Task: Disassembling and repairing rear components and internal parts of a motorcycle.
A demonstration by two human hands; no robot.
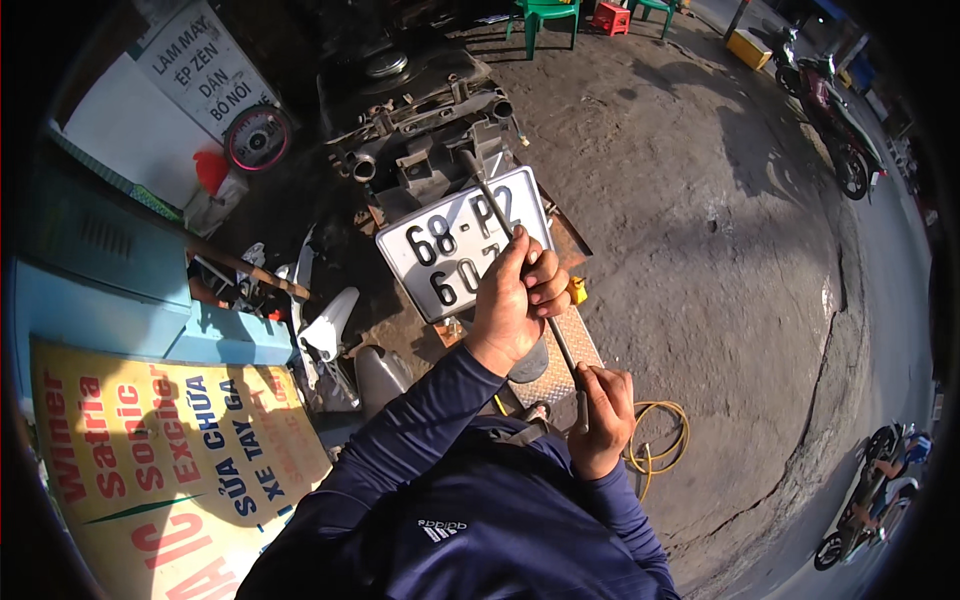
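Note:
A long dark metal rod (484, 192) runs diagonally across a white number plate (408, 266), its far end at the dark rear assembly (412, 150) of a partly stripped vehicle. My left hand (520, 295) has its fingers wrapped round the rod in front of the plate, covering part of it. Lower and to the right, my right hand (603, 418) grips the near end of the same rod. Beneath lies a diamond-pattern metal plate (572, 365), with a small yellow object (577, 289) beside my left wrist.
Loose white body panels (328, 325) and a yellow signboard (130, 470) are at left. A coiled yellow hose (665, 410) lies right of me. Green chairs (543, 15), a red stool (610, 18) and a parked motorbike (830, 120) stand farther off. Someone on a motorbike (870, 495) is at lower right.

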